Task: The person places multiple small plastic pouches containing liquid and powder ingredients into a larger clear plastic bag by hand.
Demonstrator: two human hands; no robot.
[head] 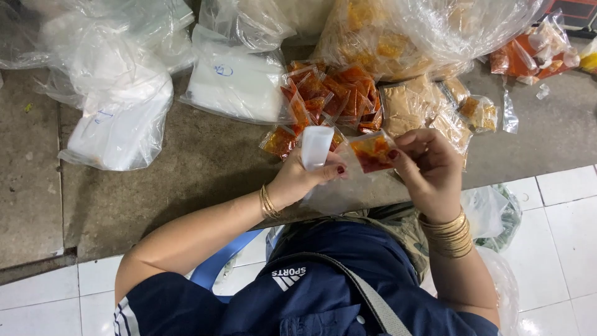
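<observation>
A small clear plastic sachet of orange-red paste [371, 152] is held tilted above the grey concrete floor, beside a small white plastic sachet [315, 147] standing upright, the two close together.

Beyond the hands, heaped red sachets [333, 93] beside tan sachets [413, 106]. Farther out, a big clear bag [429, 31] of orange packs. Far left of them, white bags [121, 106] on concrete floor [186, 168].
</observation>
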